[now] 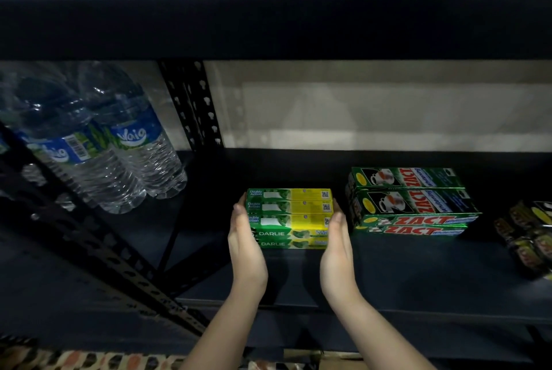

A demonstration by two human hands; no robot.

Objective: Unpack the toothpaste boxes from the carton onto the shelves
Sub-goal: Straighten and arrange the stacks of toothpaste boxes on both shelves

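Your left hand and right hand press flat, fingers straight, against the two ends of a stack of green-and-yellow Darlie toothpaste boxes (three across the top, two layers showing in front). The stack sits on the dark shelf, near its middle. Just to the right stands a stack of green Zact toothpaste boxes, apart from yours. Far right are dark wrapped packs. To the left, beyond a slotted upright, stand water bottles.
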